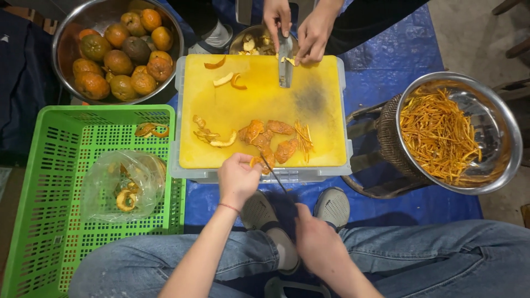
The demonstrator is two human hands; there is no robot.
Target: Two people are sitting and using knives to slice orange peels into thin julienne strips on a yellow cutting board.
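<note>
My left hand [237, 177] pinches a piece of orange peel [256, 161] at the near edge of the yellow cutting board [259, 105]. My right hand [314, 238] grips the handle of a knife [273, 173] whose thin blade reaches up to that peel. More peel pieces [270, 135] and a few cut strips [303, 136] lie on the board's near half. Across the board, another person's hands [298, 27] hold a cleaver [285, 60] edge-down on small peel bits.
A steel bowl of whole oranges [118, 47] stands at the far left. A green crate [49, 182] holds a clear bag with peel [124, 185]. At right, a steel bowl [499, 118] holds shredded peel strips. A smaller bowl of scraps [251, 41] sits beyond the board.
</note>
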